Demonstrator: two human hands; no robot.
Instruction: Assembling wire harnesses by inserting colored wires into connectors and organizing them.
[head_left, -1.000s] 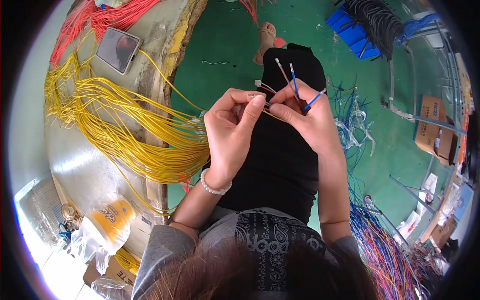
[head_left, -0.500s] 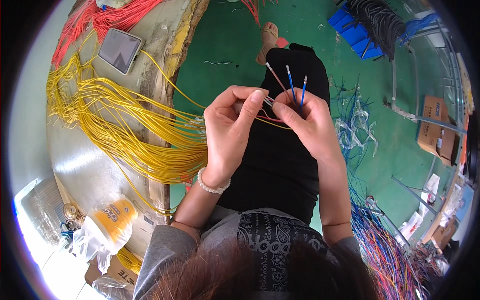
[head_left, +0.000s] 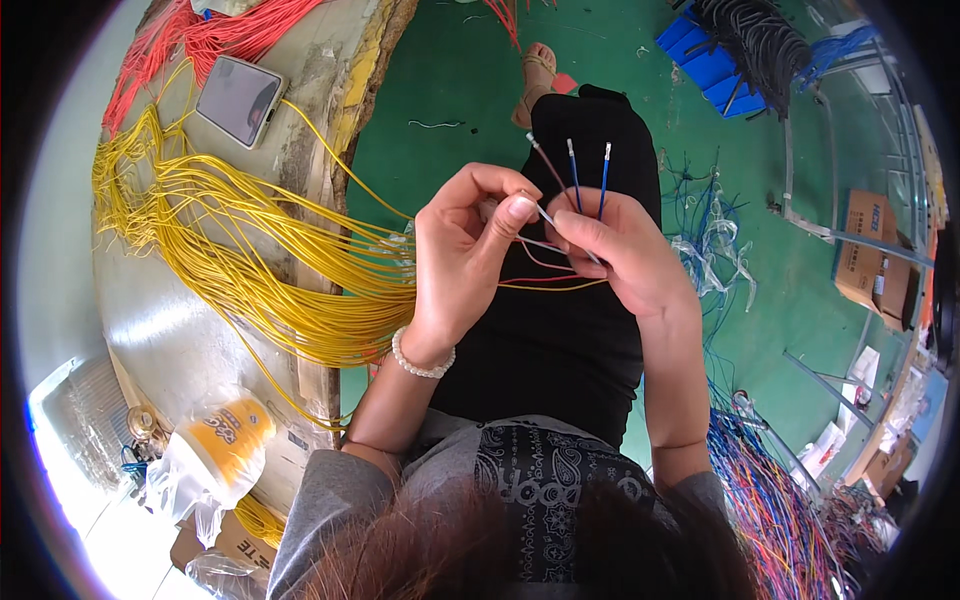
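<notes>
My left hand [head_left: 465, 245] is closed in a pinch, thumb against forefinger, on the end of a thin pale grey wire [head_left: 545, 215]. Whatever else lies inside its curled fingers is hidden. My right hand [head_left: 630, 250] is closed around several wires and also touches the pale one. From its top stick out two blue wires [head_left: 604, 185] and a brown wire [head_left: 548, 163], each with a small metal terminal at the tip. Below the fingers, a red and yellow pair of wires [head_left: 550, 284] runs between the hands. Both hands are above my black-trousered lap [head_left: 540, 350].
At left, a worn-edged table [head_left: 290, 180] bears a large bundle of yellow wires [head_left: 260, 250], red wires [head_left: 240, 35], a phone [head_left: 240, 100] and a plastic-wrapped orange-and-white container [head_left: 225, 440]. Mixed coloured wires [head_left: 760, 510], a carton [head_left: 868, 255] and a blue bin [head_left: 710, 60] are at right.
My right hand has shifted slightly right and down, away from the left. More of the pale wire and the strands below now shows between them.
</notes>
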